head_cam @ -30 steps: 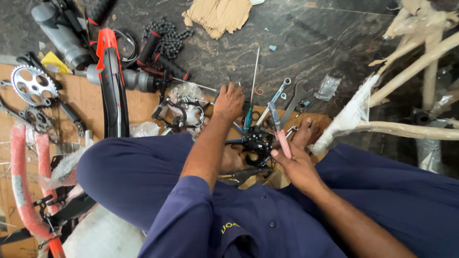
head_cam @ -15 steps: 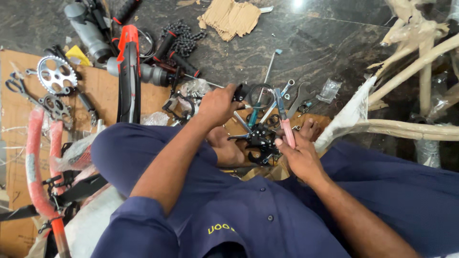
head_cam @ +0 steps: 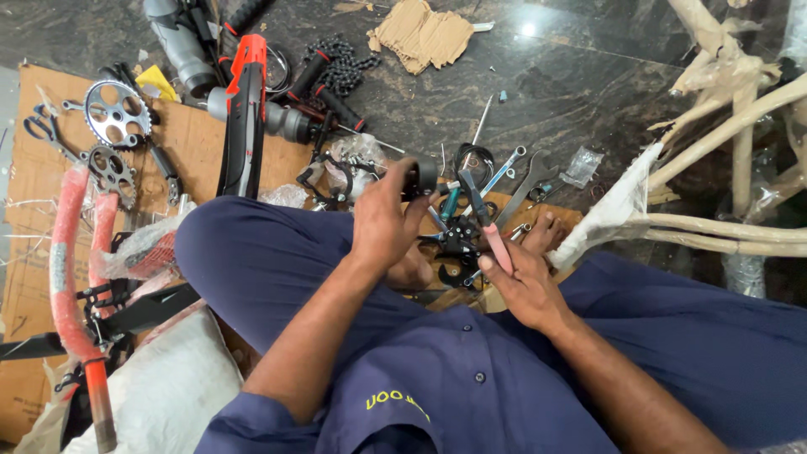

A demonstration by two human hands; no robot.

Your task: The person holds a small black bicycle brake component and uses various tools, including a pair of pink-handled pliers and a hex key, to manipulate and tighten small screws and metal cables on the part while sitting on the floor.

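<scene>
I sit cross-legged on the floor in dark blue work clothes. My left hand point(head_cam: 382, 220) is lifted over my left knee and grips a short black cylindrical part point(head_cam: 422, 176). My right hand point(head_cam: 523, 282) rests lower, fingers closed around the pink handle of a pair of pliers point(head_cam: 487, 225) whose dark jaws point away from me. Between my hands lies a small black bicycle mechanism point(head_cam: 458, 245) on a piece of cardboard. A spanner point(head_cam: 504, 171) and a screwdriver point(head_cam: 479, 130) lie just beyond it.
A red and black bicycle frame piece point(head_cam: 244, 113), two chainrings point(head_cam: 116, 113), a bicycle chain point(head_cam: 340, 67) and black grips lie on the left. A red wrapped tube point(head_cam: 65, 269) runs down the left edge. A paper-wrapped bicycle frame point(head_cam: 723, 160) stands on the right. Torn cardboard point(head_cam: 420, 38) lies ahead.
My left hand has come back from the tools on the floor, lifting the black cylindrical part toward me. My right hand has stayed on the pliers.
</scene>
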